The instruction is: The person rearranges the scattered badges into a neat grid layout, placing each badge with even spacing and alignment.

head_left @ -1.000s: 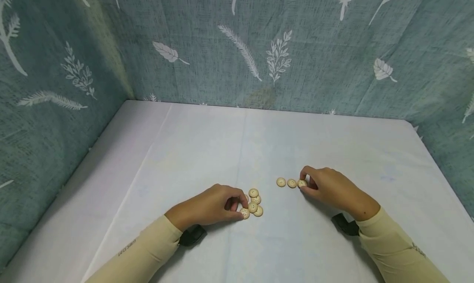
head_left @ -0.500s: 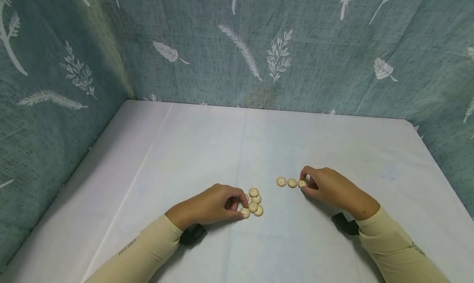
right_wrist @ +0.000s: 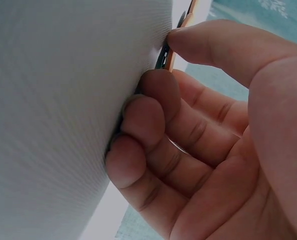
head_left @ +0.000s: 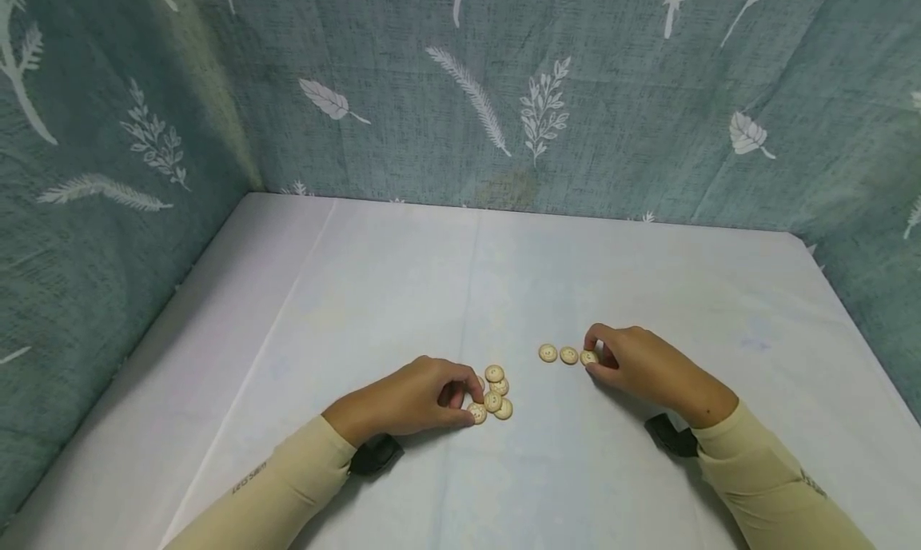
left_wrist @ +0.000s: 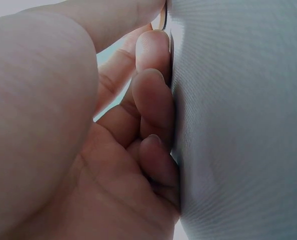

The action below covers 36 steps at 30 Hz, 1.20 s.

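Observation:
Pale wooden buttons lie on the white cloth in two groups. In the head view my left hand (head_left: 410,398) pinches a round button (head_left: 477,412) at the near left of a loose cluster, thumb and index finger at its edges. Other buttons (head_left: 494,373) crowd against it, some overlapping, one partly hidden behind the fingers. Further right, my right hand (head_left: 647,374) grips the end button (head_left: 589,358) of a short row between thumb and index finger. Two more buttons, a middle one (head_left: 568,356) and a left one (head_left: 548,353), complete that line. Both wrist views show the remaining fingers curled against the cloth.
A white cloth (head_left: 374,278) covers the table. Green fabric with white leaf prints (head_left: 403,134) hangs behind it and along both sides. Each wrist wears a black camera, the left camera (head_left: 376,456) and the right camera (head_left: 671,436).

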Motion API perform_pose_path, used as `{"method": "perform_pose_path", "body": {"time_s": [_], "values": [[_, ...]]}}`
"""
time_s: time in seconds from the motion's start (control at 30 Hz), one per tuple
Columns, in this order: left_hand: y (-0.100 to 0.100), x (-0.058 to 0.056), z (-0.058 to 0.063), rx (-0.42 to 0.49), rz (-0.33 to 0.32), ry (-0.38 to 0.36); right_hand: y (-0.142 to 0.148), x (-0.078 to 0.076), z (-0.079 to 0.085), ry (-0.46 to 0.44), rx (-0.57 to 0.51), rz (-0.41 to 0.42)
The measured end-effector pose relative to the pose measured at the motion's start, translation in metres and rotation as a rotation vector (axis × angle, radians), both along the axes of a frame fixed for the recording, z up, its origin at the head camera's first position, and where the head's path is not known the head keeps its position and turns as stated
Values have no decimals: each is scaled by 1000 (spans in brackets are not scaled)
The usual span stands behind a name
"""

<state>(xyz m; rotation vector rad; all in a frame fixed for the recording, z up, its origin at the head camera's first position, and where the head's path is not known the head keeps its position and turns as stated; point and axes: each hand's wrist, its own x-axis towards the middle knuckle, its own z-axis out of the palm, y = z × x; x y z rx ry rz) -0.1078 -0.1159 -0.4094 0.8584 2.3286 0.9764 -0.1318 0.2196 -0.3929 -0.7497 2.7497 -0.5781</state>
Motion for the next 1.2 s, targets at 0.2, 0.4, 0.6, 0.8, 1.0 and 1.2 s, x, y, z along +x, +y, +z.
{"method": "perform_pose_path", "body": {"time_s": [0.2, 0.4, 0.6, 0.8, 1.0, 1.2], "values": [[2, 0, -2, 8, -4, 6, 1, 1, -3, 6, -6, -3], [1, 1, -2, 2, -7, -3, 1, 2, -2, -7, -12, -6], [1, -1, 0, 1, 0, 12, -2, 2, 4, 59, -24, -1], [0, 1, -1, -3, -3, 7, -8, 6, 9, 128, 0, 30], [0, 0, -1, -7, 5, 10, -14, 10, 13, 223, -4, 57], [0, 0, 0, -13, 0, 9, -20, 16, 14, 260, -22, 90]]}}
